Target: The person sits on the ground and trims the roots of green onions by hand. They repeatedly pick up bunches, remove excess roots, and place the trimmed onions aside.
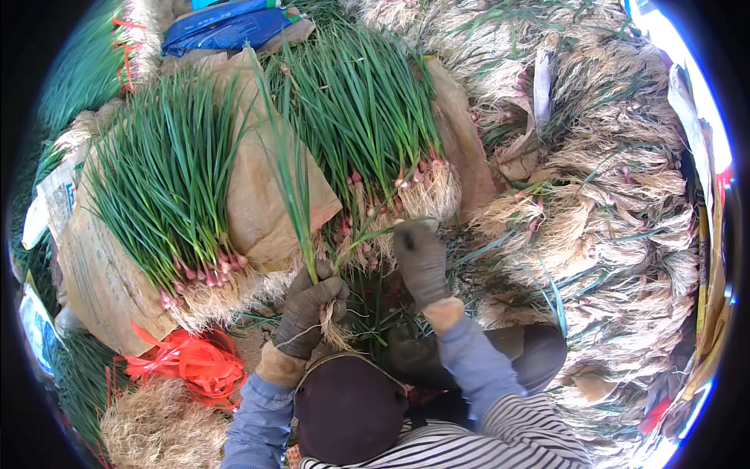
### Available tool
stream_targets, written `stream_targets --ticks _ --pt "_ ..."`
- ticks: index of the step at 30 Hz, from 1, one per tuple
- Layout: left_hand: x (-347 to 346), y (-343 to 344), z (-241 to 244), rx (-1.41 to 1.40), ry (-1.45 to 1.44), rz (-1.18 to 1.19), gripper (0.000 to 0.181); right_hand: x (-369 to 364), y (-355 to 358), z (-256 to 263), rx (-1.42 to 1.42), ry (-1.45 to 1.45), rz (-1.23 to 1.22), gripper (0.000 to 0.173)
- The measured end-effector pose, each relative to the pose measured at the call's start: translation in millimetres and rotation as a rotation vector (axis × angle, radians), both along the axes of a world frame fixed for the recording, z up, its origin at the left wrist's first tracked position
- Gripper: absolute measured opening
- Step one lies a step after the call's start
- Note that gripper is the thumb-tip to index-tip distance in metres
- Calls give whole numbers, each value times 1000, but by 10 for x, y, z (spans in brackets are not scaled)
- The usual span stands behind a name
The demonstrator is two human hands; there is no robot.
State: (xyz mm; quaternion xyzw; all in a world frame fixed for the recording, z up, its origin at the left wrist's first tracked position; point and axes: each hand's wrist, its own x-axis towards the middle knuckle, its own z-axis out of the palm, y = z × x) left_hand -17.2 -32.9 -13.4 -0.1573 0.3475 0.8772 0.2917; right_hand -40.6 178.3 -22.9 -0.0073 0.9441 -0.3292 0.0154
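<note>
My left hand (310,308), in a dirty grey-brown work glove, grips a few young garlic plants (302,217) by their lower stems. Their long green leaves point away from me, and pale roots (335,331) hang out below the fist. My gloved right hand (419,261) is curled to the right of it, beside the roots of a garlic pile. A bent green leaf (375,234) runs from near my left hand towards the right fingertips; whether they pinch it is hidden. Garlic plants with pinkish bulbs lie in a left pile (170,182) and a far middle pile (357,105).
Tan sacking (275,176) lies under and between the piles. Red plastic strapping (193,363) is heaped at lower left, above a bundle of dry roots (164,428). Rooted garlic bundles (615,234) are stacked along the right. A blue bag (222,29) lies at the far side.
</note>
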Motion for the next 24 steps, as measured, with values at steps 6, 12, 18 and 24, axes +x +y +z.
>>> stream_targets --ticks 6,12,18,24 --pt "-173 -143 -409 161 98 347 37 -29 139 106 -144 -186 -364 26" --pt "-96 219 -204 -230 44 -40 17 227 -15 46 -720 -511 -265 20" --pt "-45 186 -252 -222 -28 -210 14 372 -74 209 -593 -533 136 19" --pt "-51 133 -102 -99 -101 -104 18 66 -66 217 14 179 305 46"
